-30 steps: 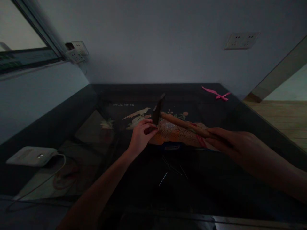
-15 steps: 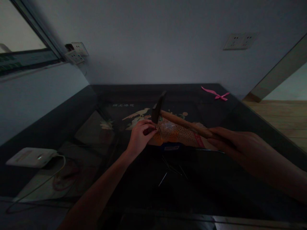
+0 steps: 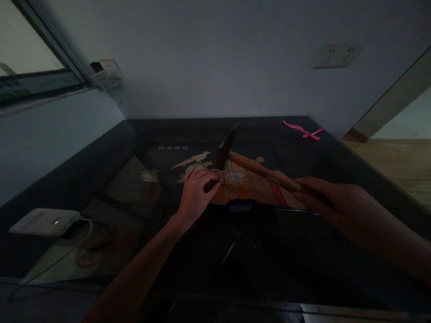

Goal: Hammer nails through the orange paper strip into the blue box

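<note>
My right hand (image 3: 332, 197) is wrapped round the wooden handle of a hammer (image 3: 266, 172). Its dark metal head tilts just above and beyond my left fingertips. With thumb and fingers pinched, my left hand (image 3: 198, 190) rests at the left end of a tan, dark-dotted board-like piece (image 3: 251, 184); what is between the fingertips is too small and dim to make out. A red band crosses the right part of that piece, and a dark blue thing (image 3: 239, 206) lies at its near edge. Several thin metal rods or nails (image 3: 229, 252) lie on the dark tabletop nearer me.
A white device (image 3: 43, 222) with a cable sits at the left of the glossy dark table (image 3: 269, 278). A pink ribbon (image 3: 305, 132) lies at the back right. The wall behind carries power sockets (image 3: 338, 56). Flower and bird pictures decorate the tabletop.
The hammer head has shifted slightly to the right and tilted a little. My left hand keeps its pinch in nearly the same place.
</note>
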`<state>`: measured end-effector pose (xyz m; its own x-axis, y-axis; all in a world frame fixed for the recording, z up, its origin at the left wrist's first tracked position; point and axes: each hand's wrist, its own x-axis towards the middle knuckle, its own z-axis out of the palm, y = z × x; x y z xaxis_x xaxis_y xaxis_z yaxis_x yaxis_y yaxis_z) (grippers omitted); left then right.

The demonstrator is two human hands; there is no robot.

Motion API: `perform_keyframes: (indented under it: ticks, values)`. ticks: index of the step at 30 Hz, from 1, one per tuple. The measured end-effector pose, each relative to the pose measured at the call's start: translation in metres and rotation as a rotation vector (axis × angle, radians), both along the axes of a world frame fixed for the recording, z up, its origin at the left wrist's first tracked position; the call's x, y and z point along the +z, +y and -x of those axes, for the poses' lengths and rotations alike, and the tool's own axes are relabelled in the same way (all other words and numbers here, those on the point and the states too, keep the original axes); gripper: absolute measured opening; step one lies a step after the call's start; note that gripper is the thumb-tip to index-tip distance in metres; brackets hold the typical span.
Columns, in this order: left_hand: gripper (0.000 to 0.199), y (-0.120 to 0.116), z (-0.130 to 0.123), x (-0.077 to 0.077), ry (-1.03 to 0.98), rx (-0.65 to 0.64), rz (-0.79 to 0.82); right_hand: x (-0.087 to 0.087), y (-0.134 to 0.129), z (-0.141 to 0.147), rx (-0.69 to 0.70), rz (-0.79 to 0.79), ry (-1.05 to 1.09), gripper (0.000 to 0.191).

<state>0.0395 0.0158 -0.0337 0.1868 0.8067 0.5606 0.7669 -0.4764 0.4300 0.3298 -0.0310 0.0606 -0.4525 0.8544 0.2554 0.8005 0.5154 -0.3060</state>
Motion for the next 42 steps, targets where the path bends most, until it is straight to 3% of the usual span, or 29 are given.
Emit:
perform_keyframes:
  ticks: [9, 16, 42]
  values:
    - [0.016, 0.004, -0.003, 0.002, -0.116, -0.053, 0.063, 0.001, 0.0, -0.001, -0.018, 0.037, 0.041, 0.044]
    - [0.002, 0.012, -0.008, -0.004, -0.212, -0.082, 0.118, 0.003, -0.003, -0.004, -0.066, 0.052, 0.036, 0.041]
    - [0.004, 0.014, -0.009, -0.005, -0.228, -0.076, 0.117, 0.0, -0.005, -0.006, -0.071, 0.047, 0.048, 0.039]
